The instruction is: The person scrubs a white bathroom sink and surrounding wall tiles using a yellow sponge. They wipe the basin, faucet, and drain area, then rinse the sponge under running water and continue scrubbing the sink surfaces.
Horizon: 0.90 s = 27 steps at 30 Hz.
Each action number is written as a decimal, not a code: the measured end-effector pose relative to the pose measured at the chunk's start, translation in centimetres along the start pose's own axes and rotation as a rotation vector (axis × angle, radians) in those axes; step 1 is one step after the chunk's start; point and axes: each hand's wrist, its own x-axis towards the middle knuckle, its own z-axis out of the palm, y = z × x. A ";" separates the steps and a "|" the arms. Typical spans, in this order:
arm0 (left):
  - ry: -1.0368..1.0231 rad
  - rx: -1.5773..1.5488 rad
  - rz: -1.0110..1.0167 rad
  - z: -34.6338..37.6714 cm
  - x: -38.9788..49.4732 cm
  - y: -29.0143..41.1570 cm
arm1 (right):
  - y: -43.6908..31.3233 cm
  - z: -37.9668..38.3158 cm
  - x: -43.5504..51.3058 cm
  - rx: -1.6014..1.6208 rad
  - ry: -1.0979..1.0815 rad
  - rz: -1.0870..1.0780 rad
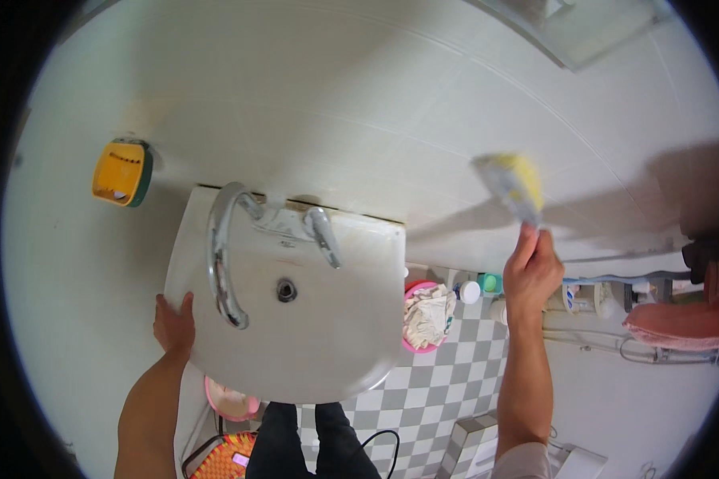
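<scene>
A white ceramic washbasin [323, 335] is mounted against the wall, with a curved chrome faucet [218, 257] and a chrome lever handle [322, 236] at its back. The open drain hole [286, 290] shows in the bowl. My left hand [175, 324] grips the basin's left rim, thumb on top and fingers on the outer side. To the right of the basin, my right hand [533, 269] is raised and closed around the handle of a yellow and grey cleaning brush [512, 182]. Motion blurs the brush head in front of the tiled wall [359, 120]; whether it touches the tiles I cannot tell.
A yellow and green soap dish [120, 173] hangs on the left wall. Below the basin's right side stands a pink basin [419, 349] holding cloth; another pink basin [230, 402] is at lower left. Shelves [584, 299] and a pink towel [683, 323] line the right wall.
</scene>
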 end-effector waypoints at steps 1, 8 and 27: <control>-0.024 0.004 -0.014 -0.1 -0.1 0.0 | -0.7 0.3 1.0 0.109 0.022 0.043; -0.001 -0.026 0.041 0.6 0.0 0.4 | 5.3 5.6 -3.8 -0.031 -0.166 -0.147; 0.118 -0.010 0.102 1.8 0.0 -1.7 | 7.2 2.7 0.1 -0.303 -0.102 -0.405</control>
